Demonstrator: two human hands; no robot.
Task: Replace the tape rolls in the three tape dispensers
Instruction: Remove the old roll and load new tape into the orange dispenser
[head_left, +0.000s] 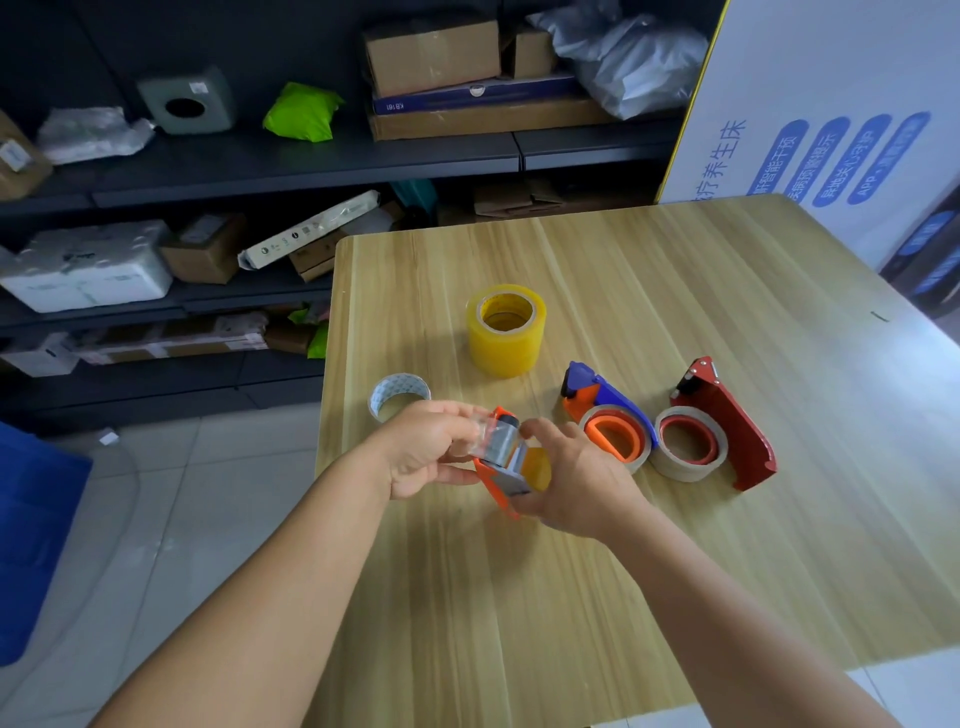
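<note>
Over the wooden table (649, 545) I hold an orange tape dispenser (500, 480) with a yellowish roll in it. My right hand (576, 483) grips its body from the right. My left hand (423, 449) pinches the clear tape end at the dispenser's roller. A blue-and-orange dispenser (605, 410) and a red dispenser (727, 423) lie to the right, each with a thin, nearly empty roll. A stack of yellow tape rolls (506, 332) stands behind, and a nearly empty clear roll (397, 397) sits by the table's left edge.
Dark shelves (291, 161) with cardboard boxes and parcels run along the back left. A white printed board (831, 104) leans at the back right. A blue bin (31, 530) stands on the tiled floor at the left.
</note>
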